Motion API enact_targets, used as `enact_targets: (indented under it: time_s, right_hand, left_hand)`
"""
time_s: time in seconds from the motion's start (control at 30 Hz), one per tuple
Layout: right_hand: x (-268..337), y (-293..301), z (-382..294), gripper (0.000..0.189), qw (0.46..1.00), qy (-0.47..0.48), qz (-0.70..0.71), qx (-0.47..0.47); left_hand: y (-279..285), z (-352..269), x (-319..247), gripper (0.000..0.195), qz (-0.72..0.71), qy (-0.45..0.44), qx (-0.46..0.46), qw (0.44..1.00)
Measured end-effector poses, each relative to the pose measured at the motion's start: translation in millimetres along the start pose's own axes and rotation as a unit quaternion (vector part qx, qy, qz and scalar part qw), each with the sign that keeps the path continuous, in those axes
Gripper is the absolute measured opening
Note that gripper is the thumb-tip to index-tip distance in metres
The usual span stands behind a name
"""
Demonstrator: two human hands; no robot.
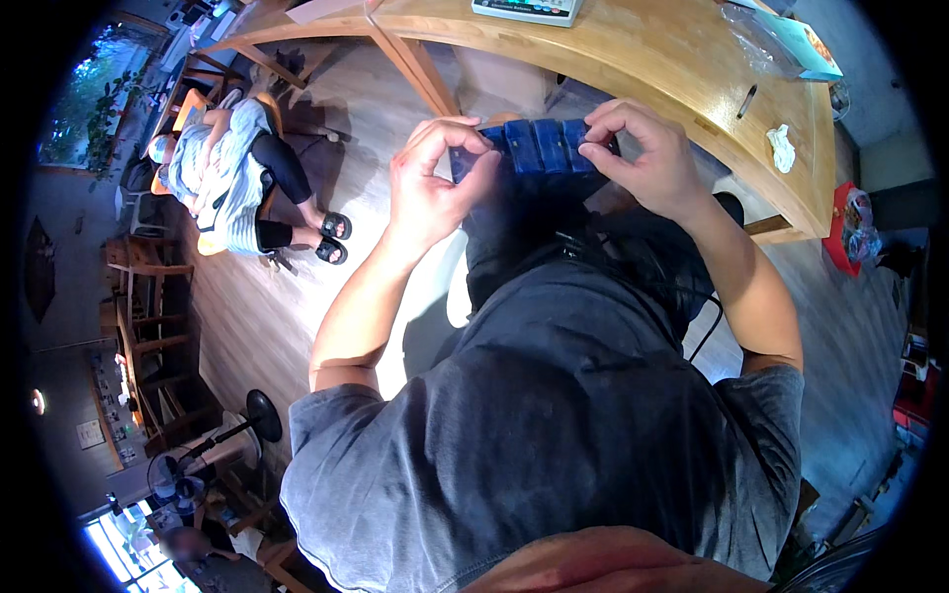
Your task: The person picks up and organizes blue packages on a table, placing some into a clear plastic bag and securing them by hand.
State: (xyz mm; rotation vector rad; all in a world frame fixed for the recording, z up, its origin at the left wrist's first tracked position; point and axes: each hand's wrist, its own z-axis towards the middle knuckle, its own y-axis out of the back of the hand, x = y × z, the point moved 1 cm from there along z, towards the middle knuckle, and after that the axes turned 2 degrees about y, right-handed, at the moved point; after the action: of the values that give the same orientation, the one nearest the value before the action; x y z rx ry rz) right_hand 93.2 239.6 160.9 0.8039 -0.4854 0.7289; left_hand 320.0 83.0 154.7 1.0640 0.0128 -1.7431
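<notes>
A row of blue wrapped packets (537, 147) lies side by side in front of my lap, just short of the table edge. They look set in a dark, shallow box or wrapper, whose lower side is lost in shadow. My left hand (445, 167) pinches the left end of this pack between thumb and fingers. At the other end, my right hand (641, 156) holds the corner with its thumb and bent fingertips. The pack is held over my dark trousers, and I cannot tell whether it rests on them.
The wooden table (652, 55) curves ahead, bearing an electronic scale (526, 10), a pen (746, 101), a crumpled tissue (781, 148) and a teal packet (804, 46). A red container (843, 230) stands beyond its right end. Someone sits on an orange chair (211, 243) at left; a stand fan (167, 474) is behind.
</notes>
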Motion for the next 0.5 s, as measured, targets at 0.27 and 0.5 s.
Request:
enact_targets:
  time_s: [0.27, 0.5]
  right_hand:
    - [8.7, 16.4, 6.3, 0.014, 0.993, -0.040, -0.008, 0.113]
    - [8.6, 17.1, 6.6, 0.014, 0.991, 0.040, -0.083, 0.097]
  left_hand:
    - [8.3, 9.7, -24.7, 0.015, 0.069, 0.012, 0.062, 0.996]
    - [10.8, 11.6, -27.0, 0.018, 0.117, -0.028, 0.073, 0.990]
